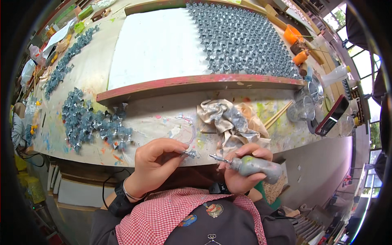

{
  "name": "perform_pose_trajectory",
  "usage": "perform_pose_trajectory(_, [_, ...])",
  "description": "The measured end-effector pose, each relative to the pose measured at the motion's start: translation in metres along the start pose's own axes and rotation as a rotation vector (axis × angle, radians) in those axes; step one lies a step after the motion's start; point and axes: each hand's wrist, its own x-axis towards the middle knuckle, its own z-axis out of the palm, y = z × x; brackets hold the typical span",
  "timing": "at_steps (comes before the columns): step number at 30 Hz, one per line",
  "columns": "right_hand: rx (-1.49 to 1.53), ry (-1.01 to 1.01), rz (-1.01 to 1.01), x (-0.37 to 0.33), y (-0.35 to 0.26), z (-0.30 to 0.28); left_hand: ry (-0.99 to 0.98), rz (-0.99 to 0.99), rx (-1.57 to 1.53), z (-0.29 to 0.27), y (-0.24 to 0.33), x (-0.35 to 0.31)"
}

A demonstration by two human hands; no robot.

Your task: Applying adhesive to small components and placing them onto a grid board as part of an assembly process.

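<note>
Between the thumb and fingers of my left hand [157,163] is a small grey-blue figurine [191,154], its exact shape too small to tell. My right hand [245,173] wraps around a grey squeeze bottle [261,168] with a thin metal nozzle [216,157]. The nozzle tip points left toward the figurine, a short gap apart from it. Left of my hands lies a heap of similar grey-blue figurines [83,120]. Beyond, a white board [153,45] in a red-edged wooden frame [200,81] bears dense rows of such pieces [245,41] on its right part.
A stained crumpled cloth [228,120] lies just past my right hand, beside wooden sticks [279,114]. Clear plastic cups [301,108], a phone [332,115] and an orange bottle [301,57] stand at the right. Another line of figurines [67,61] runs along the far left.
</note>
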Motion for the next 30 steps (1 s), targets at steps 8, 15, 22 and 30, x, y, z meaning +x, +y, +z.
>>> perform_pose_trajectory(8, [-0.513, 0.062, -0.337, 0.030, -0.011, -0.037, -0.047, -0.163, -0.142, 0.000, -0.001, 0.007])
perform_pose_trajectory(15, [-0.887, -0.065, -0.461, 0.038, -0.024, -0.065, -0.048, -0.213, -0.108, 0.005, 0.005, 0.007])
perform_pose_trajectory(22, [-0.947, -0.159, -0.565, 0.037, -0.018, -0.071, -0.045, -0.279, 0.071, 0.003, 0.044, 0.037])
perform_pose_trajectory(30, [-0.794, -0.256, -0.399, 0.039, -0.028, -0.082, -0.242, -0.153, 0.694, 0.032, 0.057, 0.153])
